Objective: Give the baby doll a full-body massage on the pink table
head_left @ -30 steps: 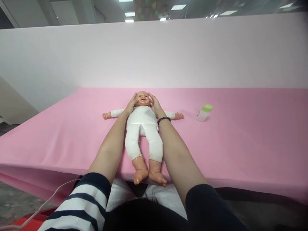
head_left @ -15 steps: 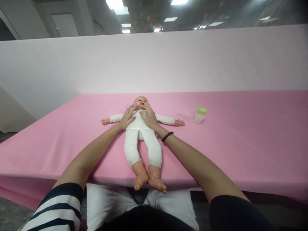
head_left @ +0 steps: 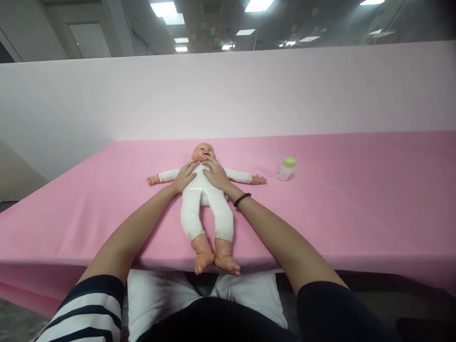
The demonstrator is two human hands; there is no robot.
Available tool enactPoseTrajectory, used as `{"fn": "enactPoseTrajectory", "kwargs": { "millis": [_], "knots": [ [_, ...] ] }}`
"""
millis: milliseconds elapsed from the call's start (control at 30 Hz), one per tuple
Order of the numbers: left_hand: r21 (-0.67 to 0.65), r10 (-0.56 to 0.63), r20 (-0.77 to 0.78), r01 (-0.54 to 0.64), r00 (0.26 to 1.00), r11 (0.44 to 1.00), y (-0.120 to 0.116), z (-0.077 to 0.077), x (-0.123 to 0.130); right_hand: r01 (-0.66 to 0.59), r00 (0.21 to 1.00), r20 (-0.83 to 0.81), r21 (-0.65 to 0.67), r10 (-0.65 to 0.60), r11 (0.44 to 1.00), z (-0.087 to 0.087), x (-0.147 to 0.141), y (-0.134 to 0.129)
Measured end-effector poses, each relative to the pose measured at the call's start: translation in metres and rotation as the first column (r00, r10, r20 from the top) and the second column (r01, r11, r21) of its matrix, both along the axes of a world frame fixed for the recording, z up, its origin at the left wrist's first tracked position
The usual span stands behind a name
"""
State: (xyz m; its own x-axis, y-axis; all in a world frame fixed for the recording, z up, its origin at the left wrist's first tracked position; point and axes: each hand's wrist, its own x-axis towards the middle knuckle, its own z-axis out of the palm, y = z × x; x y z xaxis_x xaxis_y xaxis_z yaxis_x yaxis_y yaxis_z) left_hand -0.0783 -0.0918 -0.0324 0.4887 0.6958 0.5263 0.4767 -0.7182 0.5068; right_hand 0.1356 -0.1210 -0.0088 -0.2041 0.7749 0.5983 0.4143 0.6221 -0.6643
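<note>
A baby doll (head_left: 204, 183) in a white cloth body lies on its back, head away from me, arms stretched to the sides and feet at the near table edge. My left hand (head_left: 185, 177) rests flat on the left side of its chest, fingers extended toward the neck. On the right side of the chest lies my right hand (head_left: 216, 175), also flat with fingers spread, a dark bead bracelet (head_left: 242, 199) at its wrist. The doll's shoulders are partly hidden beneath my hands.
A pink cloth covers the table (head_left: 338, 199). To the right of the doll stands a small translucent bottle (head_left: 286, 169) with a green cap. Behind the table rises a white partition (head_left: 249, 95), and my legs are under the near edge.
Both hands have slid slightly down from the doll's chin and neck onto its upper chest, showing more of its face. The camera view has shifted a little; doll and bottle otherwise lie the same.
</note>
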Motion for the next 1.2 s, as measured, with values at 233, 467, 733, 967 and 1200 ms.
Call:
{"fn": "enactPoseTrajectory", "kwargs": {
  "millis": [233, 467, 733, 967, 1200],
  "knots": [
    [0.017, 0.004, -0.024, -0.004, 1.0, 1.0, -0.002, 0.001, -0.001, 0.465, 0.885, -0.097, 0.159, -0.455, 0.871, 0.031, 0.055, 0.013],
    [0.03, -0.002, 0.005, 0.002, 1.0, 1.0, -0.007, 0.007, 0.002, 0.965, 0.256, -0.084, 0.088, -0.963, 0.249, 0.02, 0.203, 0.006],
    [0.014, 0.01, 0.03, -0.011, 1.0, 1.0, -0.001, 0.002, 0.0, 0.775, 0.455, -0.135, -0.427, -0.88, 0.466, -0.01, 0.242, 0.013],
    [-0.004, 0.02, 0.059, -0.02, 0.998, 1.0, -0.002, 0.003, 0.0, 0.713, 0.42, -0.41, -0.403, -0.81, 0.574, 0.019, 0.199, 0.02],
    [-0.115, 0.025, 0.192, -0.003, 0.981, 0.993, -0.01, 0.012, 0.003, 0.185, 0.506, -0.78, -0.318, -0.368, 0.93, 0.061, 0.136, 0.017]
  ]
}}
